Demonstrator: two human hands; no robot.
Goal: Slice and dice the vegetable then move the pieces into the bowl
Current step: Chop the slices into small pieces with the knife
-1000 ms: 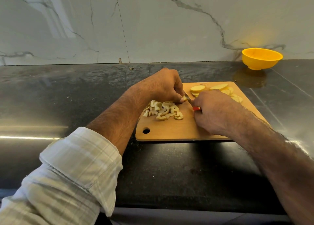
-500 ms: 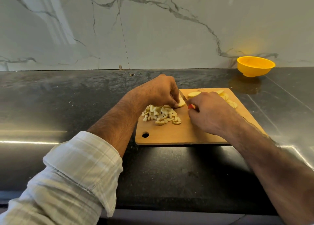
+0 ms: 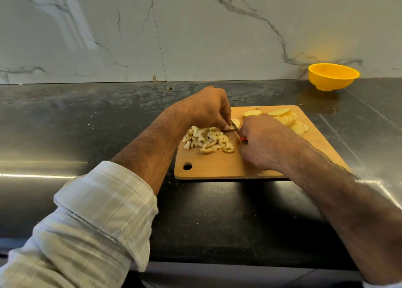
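A wooden cutting board (image 3: 221, 168) lies on the dark counter. A heap of pale diced pieces (image 3: 207, 139) sits on its left half. Round yellow slices (image 3: 289, 119) are spread over its far right part. My left hand (image 3: 206, 110) curls over a slice (image 3: 236, 122) at the heap's right edge and holds it down with its fingertips. My right hand (image 3: 263, 141) grips a knife (image 3: 234, 127) with a red handle, its blade down beside my left fingertips. Most of the knife is hidden by my hand. The yellow bowl (image 3: 334, 76) stands at the far right by the wall.
The dark polished counter (image 3: 87, 124) stretches wide to the left of the board. A marble wall (image 3: 195, 30) closes off the back. The counter's front edge runs just below my forearms.
Both hands stay at the same spot on the board, with the knife working on the slice. The camera has shifted slightly, so the board sits a little differently in view.
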